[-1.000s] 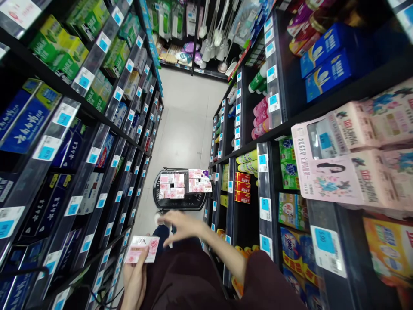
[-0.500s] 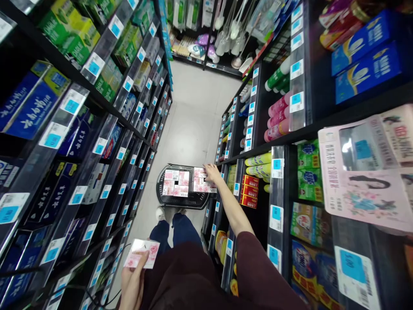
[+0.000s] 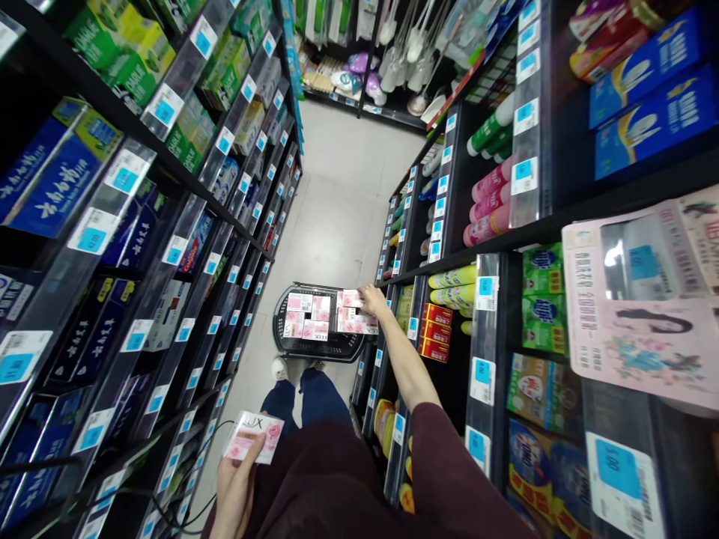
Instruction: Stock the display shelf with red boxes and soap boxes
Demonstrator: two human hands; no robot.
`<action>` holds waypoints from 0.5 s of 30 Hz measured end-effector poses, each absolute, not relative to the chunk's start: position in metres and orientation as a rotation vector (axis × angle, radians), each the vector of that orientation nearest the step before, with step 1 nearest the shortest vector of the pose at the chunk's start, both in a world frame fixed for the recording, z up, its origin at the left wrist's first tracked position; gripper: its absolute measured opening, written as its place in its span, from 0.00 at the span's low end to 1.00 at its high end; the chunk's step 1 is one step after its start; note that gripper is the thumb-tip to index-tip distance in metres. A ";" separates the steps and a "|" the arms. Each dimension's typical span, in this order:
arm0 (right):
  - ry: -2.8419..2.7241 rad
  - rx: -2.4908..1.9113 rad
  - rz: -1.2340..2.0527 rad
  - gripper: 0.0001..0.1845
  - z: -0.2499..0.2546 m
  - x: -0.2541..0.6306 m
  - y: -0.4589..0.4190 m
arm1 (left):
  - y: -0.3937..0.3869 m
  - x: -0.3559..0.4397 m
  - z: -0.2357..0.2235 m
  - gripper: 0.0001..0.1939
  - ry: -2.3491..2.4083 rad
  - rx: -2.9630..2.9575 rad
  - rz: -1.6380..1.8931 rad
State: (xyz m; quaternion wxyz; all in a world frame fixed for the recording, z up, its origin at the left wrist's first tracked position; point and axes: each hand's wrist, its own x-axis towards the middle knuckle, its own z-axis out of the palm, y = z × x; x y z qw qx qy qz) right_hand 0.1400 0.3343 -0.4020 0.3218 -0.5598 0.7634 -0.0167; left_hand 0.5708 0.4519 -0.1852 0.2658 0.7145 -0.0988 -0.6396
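Observation:
I stand in a narrow shop aisle. My left hand [image 3: 236,486] is low at the bottom left, closed on a pink and white soap box [image 3: 254,436]. My right arm reaches down and forward to a black basket [image 3: 314,349] on the floor, which holds several pink soap boxes [image 3: 306,314]. My right hand [image 3: 372,299] rests on the boxes at the basket's right side [image 3: 353,320]; its fingers curl over one, though the grip itself is too small to make out.
Tall black shelves with blue price tags line both sides: blue and green cartons on the left [image 3: 50,180], bottles [image 3: 488,202], red boxes [image 3: 437,329] and pink packs [image 3: 645,299] on the right. Pale floor [image 3: 342,195] runs ahead to hanging goods at the aisle's end.
My right hand has gone from near my left hand out and down to the boxes in the basket. The left hand has kept its soap box, tilting it slightly.

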 end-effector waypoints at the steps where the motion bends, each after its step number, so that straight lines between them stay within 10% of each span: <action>1: 2.024 -1.424 -0.098 0.29 -0.397 0.138 0.336 | 0.451 0.570 -0.184 0.36 -0.279 1.914 -1.738; 15: 1.807 -0.449 -1.406 0.36 -0.270 0.296 0.460 | 0.416 0.579 -0.169 0.36 -0.471 1.713 -1.904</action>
